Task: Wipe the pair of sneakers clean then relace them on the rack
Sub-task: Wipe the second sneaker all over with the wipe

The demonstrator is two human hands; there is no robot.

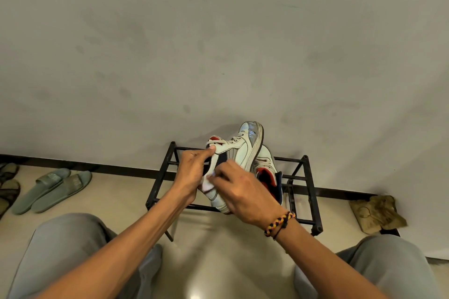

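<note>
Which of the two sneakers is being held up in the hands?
The nearer white sneaker, toe pointing up, gripped by the left hand; the other sneaker sits behind it.

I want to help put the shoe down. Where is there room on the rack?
The left half of the rack looks bare, between its left posts and the held sneaker. The right-middle is crowded: the second sneaker sits there. Past it, a narrower gap remains by the right posts.

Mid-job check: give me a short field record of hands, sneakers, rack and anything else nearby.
left hand: grips collar of held sneaker
right hand: presses white wipe on its side
second sneaker: on rack, behind the first
rack: black metal frame against wall
floor left: green slides
floor right: crumpled brown bag
</note>
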